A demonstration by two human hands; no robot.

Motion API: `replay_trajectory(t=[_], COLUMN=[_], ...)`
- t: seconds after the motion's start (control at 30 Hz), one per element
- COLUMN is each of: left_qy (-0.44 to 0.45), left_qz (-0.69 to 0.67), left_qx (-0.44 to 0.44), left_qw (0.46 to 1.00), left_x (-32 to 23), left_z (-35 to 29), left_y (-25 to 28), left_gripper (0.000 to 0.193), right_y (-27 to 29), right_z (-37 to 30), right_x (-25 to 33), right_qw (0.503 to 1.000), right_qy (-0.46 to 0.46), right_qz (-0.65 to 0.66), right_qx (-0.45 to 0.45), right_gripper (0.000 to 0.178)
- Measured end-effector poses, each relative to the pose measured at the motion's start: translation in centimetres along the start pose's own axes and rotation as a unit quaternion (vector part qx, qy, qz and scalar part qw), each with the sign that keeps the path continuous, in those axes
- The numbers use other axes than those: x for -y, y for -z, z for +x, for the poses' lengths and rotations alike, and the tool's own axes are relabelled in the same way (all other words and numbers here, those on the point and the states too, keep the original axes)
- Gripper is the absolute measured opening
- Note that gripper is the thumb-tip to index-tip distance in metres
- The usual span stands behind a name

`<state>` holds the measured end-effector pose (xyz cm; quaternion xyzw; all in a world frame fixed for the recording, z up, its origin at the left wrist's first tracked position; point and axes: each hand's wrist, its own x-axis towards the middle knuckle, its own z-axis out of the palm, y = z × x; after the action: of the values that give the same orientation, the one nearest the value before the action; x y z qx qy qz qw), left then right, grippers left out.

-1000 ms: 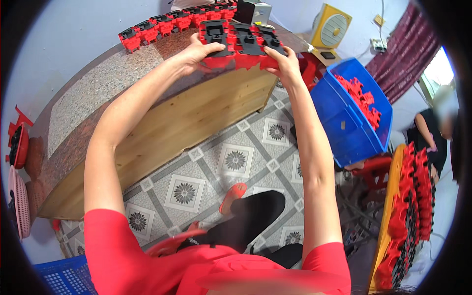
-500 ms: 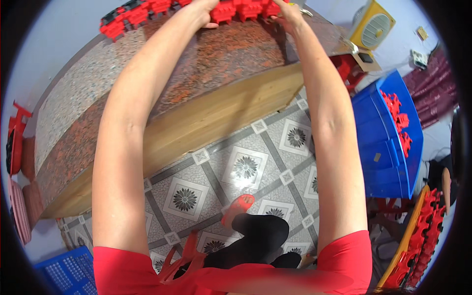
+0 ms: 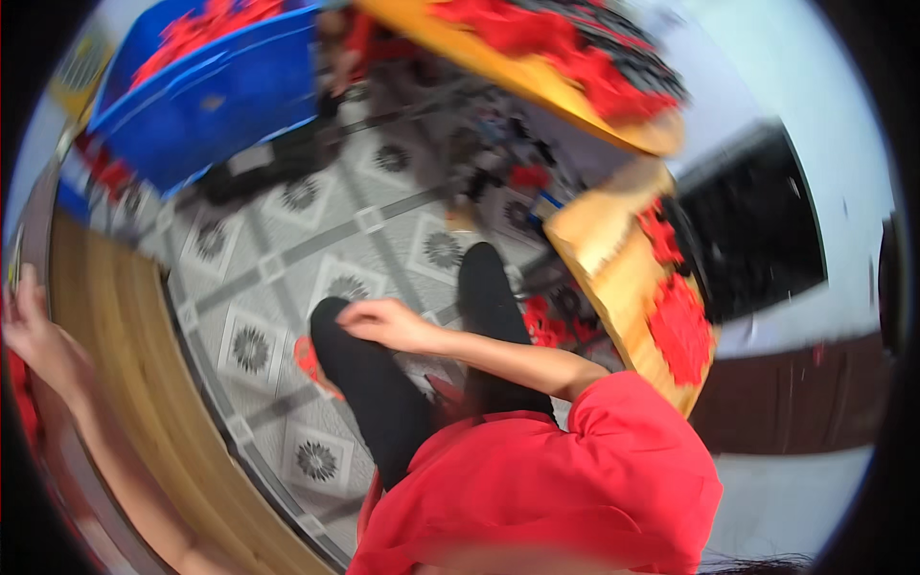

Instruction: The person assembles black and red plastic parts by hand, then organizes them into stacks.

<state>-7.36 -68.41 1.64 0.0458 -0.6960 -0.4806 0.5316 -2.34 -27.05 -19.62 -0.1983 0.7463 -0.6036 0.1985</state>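
Observation:
At the far left, my left hand (image 3: 43, 345) is at the edge of the stone-topped counter, its fingers stretched out and somewhat blurred. Red pieces (image 3: 21, 393) on the counter lie beside it, mostly cut off by the dark rim. No object shows in that hand. My right hand (image 3: 388, 324) hovers over or rests on my black-clad thigh; I cannot tell which. Its fingers bend loosely to the left, and nothing shows between them.
A blue bin (image 3: 230, 105) holding red pieces (image 3: 216, 34) stands at the upper left. Wooden tables (image 3: 613, 249) (image 3: 661, 142) at the right and top carry red and black parts. A large black panel (image 3: 757, 225) stands by the wall. Patterned floor tiles lie below.
My view has swung to the right, bringing in the wooden tables. My right hand has left the red pieces on the counter and come back over my lap. My left arm still reaches to the counter.

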Motion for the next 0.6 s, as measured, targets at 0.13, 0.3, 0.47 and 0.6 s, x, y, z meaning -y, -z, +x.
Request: replay_trajectory(t=[0.13,0.3,0.47,0.6], left_qy=[0.066,0.182,0.332,0.436], left_qz=[-0.182,-0.301,-0.295,-0.263], left_qx=[0.388,0.742,0.801,0.762], left_qw=[0.901,0.571,0.401,0.401], left_x=[-14.0,-25.5,-33.0,-35.2], left_z=[-16.9,-32.3,-47.7,-54.8], left_y=[-16.7,-27.7,-39.8,-44.9], left_gripper=[0.049,0.054,0.101,0.127], right_y=[16.8,34.6,45.9,45.2], right_z=[-19.8,-35.0,-43.4,-42.0], right_x=[8.4,14.7,8.6,5.4], right_qw=[0.964,0.829,0.795,0.813], right_qy=[-0.165,-0.035,-0.23,-0.228], right_qz=[-0.124,-0.24,-0.283,-0.358], right_qx=[-0.166,-0.504,-0.484,-0.398], right_gripper=[0.027,0.025,0.08,0.107])
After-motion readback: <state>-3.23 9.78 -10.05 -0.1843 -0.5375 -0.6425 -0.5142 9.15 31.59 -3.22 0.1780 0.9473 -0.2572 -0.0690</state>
